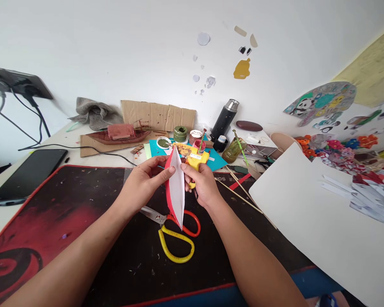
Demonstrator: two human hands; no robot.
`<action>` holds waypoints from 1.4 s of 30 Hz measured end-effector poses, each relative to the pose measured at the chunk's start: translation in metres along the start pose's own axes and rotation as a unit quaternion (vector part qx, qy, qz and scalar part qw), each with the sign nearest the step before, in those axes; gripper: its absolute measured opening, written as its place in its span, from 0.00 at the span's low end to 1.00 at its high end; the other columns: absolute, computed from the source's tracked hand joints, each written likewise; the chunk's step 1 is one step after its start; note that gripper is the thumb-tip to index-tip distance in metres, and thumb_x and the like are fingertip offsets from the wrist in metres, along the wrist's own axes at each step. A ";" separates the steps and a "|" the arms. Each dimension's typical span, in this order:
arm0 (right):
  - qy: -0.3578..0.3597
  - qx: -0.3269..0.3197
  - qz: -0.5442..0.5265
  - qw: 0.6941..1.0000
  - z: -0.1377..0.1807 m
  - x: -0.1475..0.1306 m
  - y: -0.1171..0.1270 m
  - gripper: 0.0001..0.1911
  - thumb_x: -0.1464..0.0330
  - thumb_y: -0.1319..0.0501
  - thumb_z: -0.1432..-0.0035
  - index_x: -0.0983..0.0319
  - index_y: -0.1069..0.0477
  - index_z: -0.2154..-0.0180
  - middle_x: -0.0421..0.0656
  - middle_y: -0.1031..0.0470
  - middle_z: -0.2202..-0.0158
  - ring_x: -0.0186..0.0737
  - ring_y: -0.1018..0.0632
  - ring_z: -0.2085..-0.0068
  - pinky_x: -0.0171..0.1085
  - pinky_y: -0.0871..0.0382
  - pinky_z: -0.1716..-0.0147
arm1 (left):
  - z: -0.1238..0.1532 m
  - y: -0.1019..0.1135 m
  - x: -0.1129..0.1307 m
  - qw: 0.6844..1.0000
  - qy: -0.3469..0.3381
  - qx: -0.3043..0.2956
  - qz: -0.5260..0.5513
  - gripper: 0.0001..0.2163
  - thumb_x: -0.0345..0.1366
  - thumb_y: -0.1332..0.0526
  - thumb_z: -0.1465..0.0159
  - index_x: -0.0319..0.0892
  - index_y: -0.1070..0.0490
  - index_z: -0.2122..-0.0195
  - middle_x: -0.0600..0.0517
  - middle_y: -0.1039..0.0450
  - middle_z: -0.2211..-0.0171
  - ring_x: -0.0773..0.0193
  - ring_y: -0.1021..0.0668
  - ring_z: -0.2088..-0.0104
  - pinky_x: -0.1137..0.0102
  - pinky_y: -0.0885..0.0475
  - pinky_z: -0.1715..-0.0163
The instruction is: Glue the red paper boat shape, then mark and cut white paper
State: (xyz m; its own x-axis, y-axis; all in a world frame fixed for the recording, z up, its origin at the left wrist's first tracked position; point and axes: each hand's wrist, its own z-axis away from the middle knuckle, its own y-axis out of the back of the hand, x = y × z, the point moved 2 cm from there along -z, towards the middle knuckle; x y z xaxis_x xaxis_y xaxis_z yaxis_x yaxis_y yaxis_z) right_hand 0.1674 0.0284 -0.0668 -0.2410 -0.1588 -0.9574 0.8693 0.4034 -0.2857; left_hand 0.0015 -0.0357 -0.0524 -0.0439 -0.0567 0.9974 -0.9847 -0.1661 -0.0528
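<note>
Between my hands stands a folded red-and-white paper piece, long and pointed like a boat hull, red outside and white inside. My left hand pinches its left side, thumb over the edge. My right hand has its thumb pressed on the right edge, with the fingers curled below. Right behind that hand is a yellow glue gun, partly covered by the fingers; I cannot tell whether they grip it. Scissors with one yellow and one red handle lie beneath the paper on the dark mat.
Behind are paint jars, a black thermos, a cup of murky liquid and a brown model boat on cardboard. A phone lies left. At right, thin sticks and a white board bearing paper strips.
</note>
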 end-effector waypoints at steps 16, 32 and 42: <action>-0.003 0.009 -0.006 1.000 -0.001 0.004 0.000 0.24 0.55 0.27 0.44 0.59 0.34 0.80 0.34 0.35 0.84 0.31 0.31 0.84 0.32 0.43 0.85 | 0.002 -0.005 0.008 0.997 0.033 -0.026 0.064 0.25 0.61 0.26 0.40 0.45 0.19 0.54 0.46 0.14 0.53 0.46 0.14 0.56 0.55 0.16 0.56; 0.033 0.057 -0.030 0.997 -0.002 -0.003 0.001 0.25 0.48 0.23 0.48 0.61 0.24 0.63 0.32 0.32 0.79 0.31 0.30 0.82 0.31 0.42 0.85 | -0.004 -0.003 -0.003 0.995 0.058 -0.017 0.082 0.24 0.54 0.21 0.44 0.45 0.17 0.53 0.47 0.14 0.55 0.52 0.16 0.56 0.60 0.23 0.54; 0.031 0.022 -0.019 0.999 -0.003 -0.001 0.000 0.26 0.47 0.24 0.46 0.61 0.22 0.59 0.39 0.20 0.71 0.34 0.22 0.79 0.30 0.41 0.85 | -0.004 -0.001 -0.003 0.997 0.006 -0.007 0.079 0.26 0.52 0.21 0.42 0.46 0.21 0.48 0.46 0.14 0.51 0.49 0.17 0.47 0.57 0.23 0.44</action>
State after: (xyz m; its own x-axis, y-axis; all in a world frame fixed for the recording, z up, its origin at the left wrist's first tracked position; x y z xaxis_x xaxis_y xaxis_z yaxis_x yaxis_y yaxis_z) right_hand 0.1664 0.0314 -0.0662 -0.2982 -0.1171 -0.9473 0.8772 0.3577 -0.3204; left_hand 0.0020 -0.0315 -0.0556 -0.2014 -0.0684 0.9771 -0.9676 -0.1415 -0.2093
